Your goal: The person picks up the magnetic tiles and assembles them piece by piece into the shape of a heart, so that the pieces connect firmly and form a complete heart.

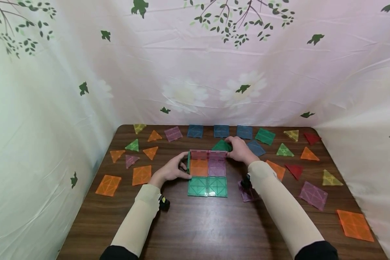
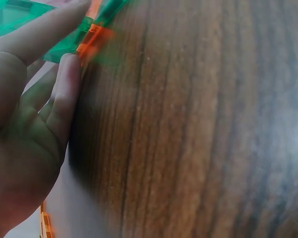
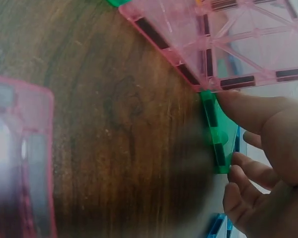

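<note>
A small structure of see-through magnetic tiles stands mid-table. Two green square tiles (image 1: 207, 186) lie flat along its front, with an orange tile (image 1: 199, 168) and a purple tile (image 1: 216, 168) behind them. Pink upright tiles (image 3: 253, 42) form its back wall. My left hand (image 1: 173, 168) holds the green upright tile (image 1: 189, 163) at the left side, thumb near the front corner and fingers toward the back. Behind the back wall's right end, my right hand (image 1: 240, 150) pinches another green tile (image 3: 221, 134) between thumb and fingers; part of it is hidden by the wall.
A purple square tile (image 1: 247, 193) lies under the right forearm. Blue square tiles (image 1: 195, 131) line the table's far edge. Loose orange squares (image 1: 141, 175) and small triangles (image 1: 150, 152) spread leftward; more tiles, including a red triangle (image 1: 294, 171), lie at right. A printed curtain (image 1: 195, 72) hangs behind.
</note>
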A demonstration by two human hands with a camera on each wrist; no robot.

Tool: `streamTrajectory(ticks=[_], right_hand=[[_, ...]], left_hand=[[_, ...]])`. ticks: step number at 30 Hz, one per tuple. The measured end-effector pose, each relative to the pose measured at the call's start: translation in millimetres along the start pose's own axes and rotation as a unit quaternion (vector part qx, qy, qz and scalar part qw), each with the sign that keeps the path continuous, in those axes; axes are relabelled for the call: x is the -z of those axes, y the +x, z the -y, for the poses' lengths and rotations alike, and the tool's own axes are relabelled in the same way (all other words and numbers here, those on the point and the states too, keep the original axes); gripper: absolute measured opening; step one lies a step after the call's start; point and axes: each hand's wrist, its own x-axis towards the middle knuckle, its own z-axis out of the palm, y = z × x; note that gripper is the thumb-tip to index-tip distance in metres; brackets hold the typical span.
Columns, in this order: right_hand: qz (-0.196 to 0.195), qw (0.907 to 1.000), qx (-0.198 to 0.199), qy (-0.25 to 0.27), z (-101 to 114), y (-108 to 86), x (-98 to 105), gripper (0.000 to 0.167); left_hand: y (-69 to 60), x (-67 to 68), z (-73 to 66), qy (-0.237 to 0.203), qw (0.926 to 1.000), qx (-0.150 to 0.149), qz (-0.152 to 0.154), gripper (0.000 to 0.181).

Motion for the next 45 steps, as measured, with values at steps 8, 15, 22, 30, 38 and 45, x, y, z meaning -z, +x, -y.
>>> streamTrajectory(ticks=[8, 15, 22, 30, 38, 45], right_hand=[[0.019, 0.9991, -0.036, -0.009, 3, 4.1, 1, 0.061], [0.033, 0.9975, -0.055, -0.029, 6, 5.8, 2, 0.062], [0.03, 0.9972, -0.068, -0.014, 11, 10.2, 9, 0.056], [-0.025, 0.9966, -0.074, 0.028, 12, -4.2, 24, 0.036], [-0.105, 0.9929, -0.052, 0.017, 14, -43.2, 44, 0.032], [-0.162, 0.9859, -0.036, 0.023, 30, -75.8, 36, 0.03]], left_hand=[[2.1, -1.9, -1.4, 0.026, 0.9995, 0.014, -0.013, 0.103], [3.0, -3.0, -2.5, 0.042, 0.9989, 0.013, -0.018, 0.102], [4.8, -2.5, -3.2, 0.049, 0.9986, 0.011, -0.017, 0.102], [4.2, -1.3, -1.9, 0.054, 0.9984, 0.008, -0.018, 0.101], [7.9, -4.1, -4.6, 0.05, 0.9979, 0.009, -0.039, 0.1], [13.0, -5.3, -6.5, 0.048, 0.9974, 0.032, -0.042, 0.102]])
